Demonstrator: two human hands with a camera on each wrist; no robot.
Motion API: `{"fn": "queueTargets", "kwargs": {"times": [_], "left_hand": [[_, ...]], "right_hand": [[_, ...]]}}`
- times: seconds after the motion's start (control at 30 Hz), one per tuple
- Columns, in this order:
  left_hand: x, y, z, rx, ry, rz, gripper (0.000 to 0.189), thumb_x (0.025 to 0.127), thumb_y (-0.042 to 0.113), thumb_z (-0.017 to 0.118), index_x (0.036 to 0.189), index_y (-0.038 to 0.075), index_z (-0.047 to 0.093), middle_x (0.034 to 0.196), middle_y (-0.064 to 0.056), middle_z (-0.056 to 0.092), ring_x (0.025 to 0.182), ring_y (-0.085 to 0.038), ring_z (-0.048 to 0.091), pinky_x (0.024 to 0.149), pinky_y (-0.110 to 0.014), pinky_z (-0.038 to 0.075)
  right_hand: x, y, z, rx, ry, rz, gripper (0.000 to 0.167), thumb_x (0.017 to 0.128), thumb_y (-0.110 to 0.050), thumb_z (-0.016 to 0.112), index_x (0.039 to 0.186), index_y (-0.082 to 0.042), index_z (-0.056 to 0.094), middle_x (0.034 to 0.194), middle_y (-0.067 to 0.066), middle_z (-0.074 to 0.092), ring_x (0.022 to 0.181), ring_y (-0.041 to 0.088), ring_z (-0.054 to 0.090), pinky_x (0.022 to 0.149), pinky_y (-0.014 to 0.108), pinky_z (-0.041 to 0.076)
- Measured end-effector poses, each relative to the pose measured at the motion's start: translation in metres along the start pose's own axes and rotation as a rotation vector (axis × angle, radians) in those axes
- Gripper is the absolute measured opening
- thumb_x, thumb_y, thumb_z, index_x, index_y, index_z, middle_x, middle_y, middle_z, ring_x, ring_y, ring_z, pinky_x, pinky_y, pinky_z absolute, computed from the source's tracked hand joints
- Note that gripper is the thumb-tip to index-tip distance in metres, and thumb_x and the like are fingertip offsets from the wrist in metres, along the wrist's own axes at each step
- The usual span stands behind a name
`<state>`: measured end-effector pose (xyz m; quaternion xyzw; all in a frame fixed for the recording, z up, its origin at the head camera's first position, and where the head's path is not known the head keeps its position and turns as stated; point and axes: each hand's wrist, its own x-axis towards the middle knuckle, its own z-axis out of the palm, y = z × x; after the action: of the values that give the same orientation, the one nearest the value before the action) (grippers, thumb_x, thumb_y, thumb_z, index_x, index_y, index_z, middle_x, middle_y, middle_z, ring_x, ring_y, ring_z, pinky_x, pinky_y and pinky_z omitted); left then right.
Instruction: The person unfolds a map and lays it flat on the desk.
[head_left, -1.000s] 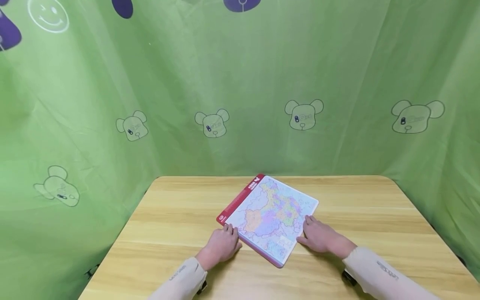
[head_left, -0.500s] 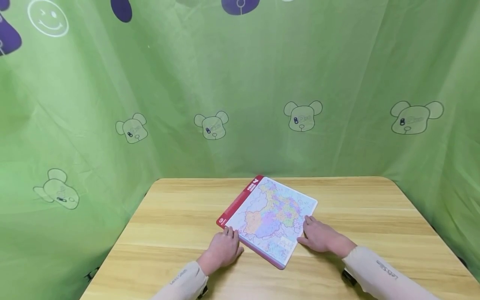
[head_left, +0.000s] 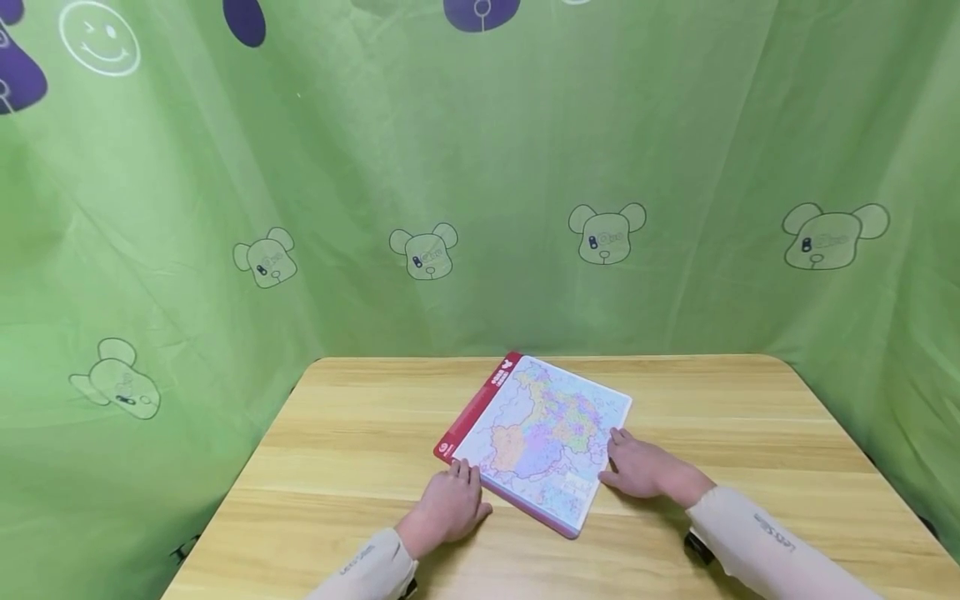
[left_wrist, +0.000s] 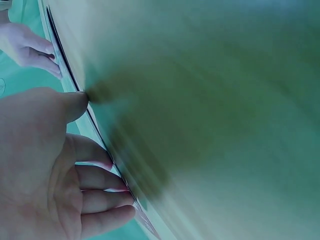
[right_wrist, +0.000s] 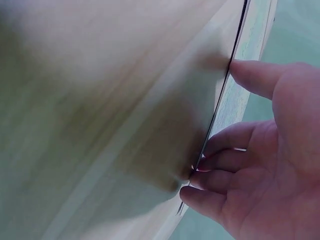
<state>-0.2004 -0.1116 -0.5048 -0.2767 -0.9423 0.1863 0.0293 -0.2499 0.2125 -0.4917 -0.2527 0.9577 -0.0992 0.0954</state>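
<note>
One map board. Head view: lying skewed and apparently flat around the middle of the worktop, red strip along the far-left edge, green curtain behind. Left hand at the near-left edge, close to the left corner; fingers and thumb apart, not clamped. Right hand partway along the near-right edge, thumb likewise apart from fingers.

Left wrist view: thumb and fingertips low against the edge, next to the worktop. Right wrist view: same kind of contact, thumb well clear of fingers. Probably adjusting the lie of the board. To do it well: push low, match pressure on both edges, turn slowly, avoid lifting a corner.
</note>
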Motion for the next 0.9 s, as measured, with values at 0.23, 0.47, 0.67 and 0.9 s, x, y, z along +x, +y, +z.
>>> {"fn": "queueTargets", "kwargs": {"times": [0.23, 0.47, 0.67, 0.9], "left_hand": [[-0.002, 0.003, -0.001, -0.016, 0.019, 0.005, 0.069, 0.095, 0.057, 0.039, 0.13, 0.0, 0.053, 0.127, -0.019, 0.056, 0.117, -0.03, 0.053, 0.09, -0.034, 0.05], [-0.003, 0.007, 0.0, -0.009, -0.001, 0.023, 0.069, 0.096, 0.057, 0.036, 0.132, 0.0, 0.052, 0.13, -0.018, 0.055, 0.12, -0.03, 0.052, 0.091, -0.034, 0.05], [-0.005, 0.01, -0.002, -0.005, -0.006, 0.031, 0.069, 0.096, 0.057, 0.036, 0.133, 0.001, 0.051, 0.13, -0.018, 0.054, 0.12, -0.029, 0.051, 0.092, -0.034, 0.049], [-0.008, 0.013, -0.004, 0.004, -0.019, 0.038, 0.069, 0.096, 0.057, 0.036, 0.134, 0.002, 0.051, 0.132, -0.017, 0.053, 0.122, -0.029, 0.05, 0.094, -0.034, 0.048]], "right_hand": [[0.005, 0.007, 0.001, 0.013, -0.01, -0.001, 0.067, 0.093, -0.03, 0.057, 0.126, 0.026, 0.039, 0.137, 0.045, 0.025, 0.128, 0.057, 0.025, 0.107, 0.058, 0.024], [0.01, 0.013, 0.003, 0.016, -0.01, -0.002, 0.066, 0.094, -0.028, 0.055, 0.127, 0.025, 0.037, 0.139, 0.044, 0.023, 0.128, 0.057, 0.023, 0.107, 0.059, 0.023], [0.014, 0.019, 0.001, 0.015, -0.022, -0.008, 0.066, 0.094, -0.028, 0.055, 0.129, 0.025, 0.035, 0.141, 0.043, 0.021, 0.129, 0.058, 0.021, 0.107, 0.06, 0.022], [0.018, 0.023, -0.005, 0.029, -0.052, -0.023, 0.065, 0.095, -0.026, 0.055, 0.13, 0.025, 0.034, 0.141, 0.043, 0.02, 0.127, 0.06, 0.02, 0.107, 0.061, 0.021]]}}
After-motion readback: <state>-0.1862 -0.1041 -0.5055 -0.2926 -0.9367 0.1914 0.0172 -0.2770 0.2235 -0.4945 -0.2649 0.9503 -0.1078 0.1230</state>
